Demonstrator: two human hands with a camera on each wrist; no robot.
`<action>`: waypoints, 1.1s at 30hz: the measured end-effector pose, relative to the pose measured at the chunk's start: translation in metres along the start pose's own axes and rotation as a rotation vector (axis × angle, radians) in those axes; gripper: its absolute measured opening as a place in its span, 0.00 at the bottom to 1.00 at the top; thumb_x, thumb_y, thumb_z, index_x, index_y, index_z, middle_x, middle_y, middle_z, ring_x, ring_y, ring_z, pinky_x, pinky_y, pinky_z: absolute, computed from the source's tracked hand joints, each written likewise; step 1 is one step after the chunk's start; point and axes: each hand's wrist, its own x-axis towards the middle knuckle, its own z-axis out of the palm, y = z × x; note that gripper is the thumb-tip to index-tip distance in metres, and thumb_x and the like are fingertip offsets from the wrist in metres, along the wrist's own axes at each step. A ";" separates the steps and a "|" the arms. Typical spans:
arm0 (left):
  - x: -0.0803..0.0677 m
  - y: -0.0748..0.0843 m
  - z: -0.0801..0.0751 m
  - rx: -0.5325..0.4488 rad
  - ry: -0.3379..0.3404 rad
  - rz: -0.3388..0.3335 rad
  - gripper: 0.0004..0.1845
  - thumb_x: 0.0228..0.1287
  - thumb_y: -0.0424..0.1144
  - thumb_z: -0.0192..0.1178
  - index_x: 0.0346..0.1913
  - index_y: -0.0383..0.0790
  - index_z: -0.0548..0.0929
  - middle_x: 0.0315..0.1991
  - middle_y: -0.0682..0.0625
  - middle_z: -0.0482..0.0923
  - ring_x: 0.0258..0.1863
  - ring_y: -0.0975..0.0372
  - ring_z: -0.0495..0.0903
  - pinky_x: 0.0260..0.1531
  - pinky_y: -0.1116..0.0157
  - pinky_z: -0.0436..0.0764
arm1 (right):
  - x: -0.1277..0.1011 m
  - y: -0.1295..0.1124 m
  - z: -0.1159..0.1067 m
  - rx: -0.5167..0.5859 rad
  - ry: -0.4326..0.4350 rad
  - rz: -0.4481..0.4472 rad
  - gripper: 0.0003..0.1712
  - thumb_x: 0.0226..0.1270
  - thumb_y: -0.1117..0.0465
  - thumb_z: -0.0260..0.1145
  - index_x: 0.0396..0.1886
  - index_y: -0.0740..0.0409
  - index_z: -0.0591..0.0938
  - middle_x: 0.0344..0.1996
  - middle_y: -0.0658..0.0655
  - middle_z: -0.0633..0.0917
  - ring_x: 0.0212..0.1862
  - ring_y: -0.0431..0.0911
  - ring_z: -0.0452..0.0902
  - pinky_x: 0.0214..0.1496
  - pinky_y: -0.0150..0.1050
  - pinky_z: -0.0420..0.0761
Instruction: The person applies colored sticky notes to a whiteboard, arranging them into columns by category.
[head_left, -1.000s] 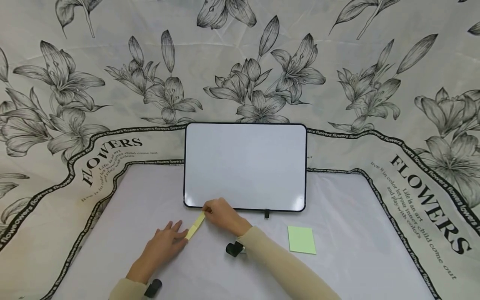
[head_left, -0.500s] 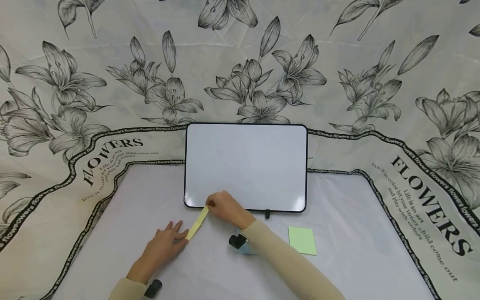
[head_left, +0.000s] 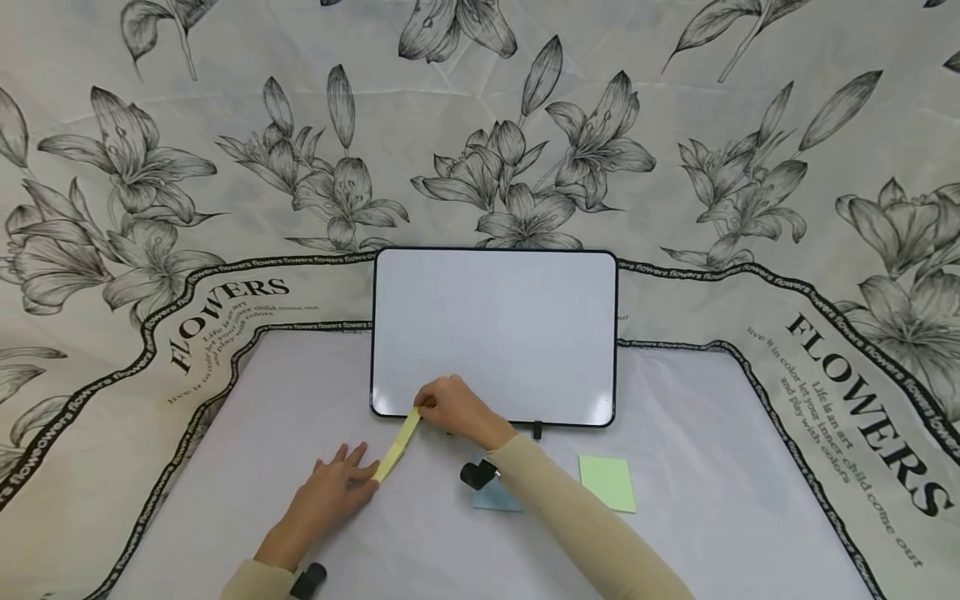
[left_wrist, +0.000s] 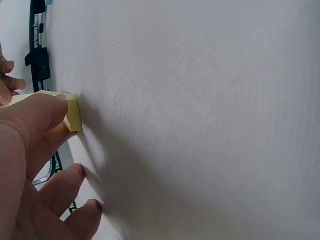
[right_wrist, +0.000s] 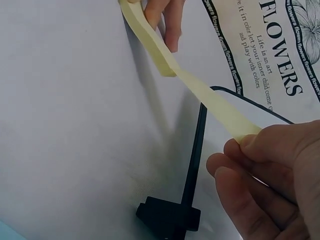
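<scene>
A thin pad of yellow sticky notes [right_wrist: 150,42] stands on edge on the white cloth, pinched between thumb and finger of my left hand [head_left: 322,497]. Its other fingers spread onto the cloth. From the pad a single yellow sheet [right_wrist: 215,102] stretches away, partly lifted off. My right hand [head_left: 462,411] pinches the sheet's far end between thumb and index finger, just in front of the whiteboard's lower left edge. In the left wrist view the end of the pad [left_wrist: 74,114] shows beyond my thumb.
A black-framed whiteboard [head_left: 495,333] stands behind the hands, with a small black foot [head_left: 537,430] below it. A blue sticky pad [head_left: 497,497] lies partly under my right forearm. To its right is a green pad [head_left: 606,483]. Flower-printed cloth hangs behind.
My right hand has moved up and slightly right, drawing the yellow sheet away from the pad. The blue pad has come into view beneath the right forearm. My left hand stays put.
</scene>
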 end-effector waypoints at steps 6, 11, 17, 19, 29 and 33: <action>-0.002 -0.001 0.000 -0.068 0.007 -0.012 0.20 0.66 0.46 0.69 0.59 0.46 0.87 0.75 0.42 0.69 0.78 0.40 0.58 0.74 0.33 0.52 | 0.004 0.004 -0.004 0.045 -0.027 0.011 0.07 0.68 0.69 0.68 0.42 0.63 0.91 0.39 0.58 0.92 0.39 0.42 0.89 0.36 0.26 0.82; -0.002 -0.002 0.001 -0.083 0.015 0.002 0.20 0.67 0.46 0.69 0.59 0.45 0.87 0.75 0.41 0.68 0.78 0.39 0.57 0.74 0.32 0.50 | 0.010 0.006 -0.016 0.025 0.009 0.043 0.08 0.70 0.68 0.66 0.43 0.62 0.91 0.40 0.58 0.92 0.41 0.42 0.88 0.39 0.28 0.83; -0.003 -0.003 0.003 -0.076 0.049 0.007 0.19 0.66 0.46 0.69 0.58 0.45 0.88 0.74 0.41 0.70 0.78 0.39 0.59 0.73 0.32 0.52 | 0.018 0.003 -0.042 0.040 0.093 0.041 0.08 0.69 0.70 0.66 0.42 0.62 0.89 0.38 0.58 0.91 0.38 0.45 0.87 0.37 0.31 0.83; -0.003 -0.002 0.005 -0.058 0.084 0.016 0.19 0.65 0.47 0.70 0.56 0.46 0.89 0.73 0.41 0.72 0.77 0.40 0.62 0.73 0.32 0.54 | 0.022 0.002 -0.050 0.037 0.109 0.037 0.08 0.69 0.70 0.66 0.43 0.63 0.89 0.38 0.58 0.91 0.38 0.45 0.86 0.37 0.31 0.82; -0.002 0.001 0.012 0.041 0.249 0.091 0.16 0.60 0.49 0.73 0.48 0.45 0.92 0.65 0.41 0.81 0.70 0.39 0.73 0.65 0.29 0.66 | 0.042 -0.005 -0.081 -0.011 0.104 -0.008 0.10 0.70 0.69 0.66 0.49 0.64 0.87 0.41 0.60 0.91 0.43 0.48 0.88 0.43 0.35 0.85; -0.001 -0.004 0.007 0.060 0.227 0.168 0.18 0.63 0.48 0.72 0.52 0.45 0.90 0.65 0.42 0.81 0.71 0.40 0.72 0.67 0.29 0.64 | 0.050 -0.006 -0.091 -0.029 0.111 -0.025 0.10 0.71 0.69 0.65 0.49 0.65 0.87 0.41 0.60 0.91 0.43 0.48 0.88 0.43 0.35 0.85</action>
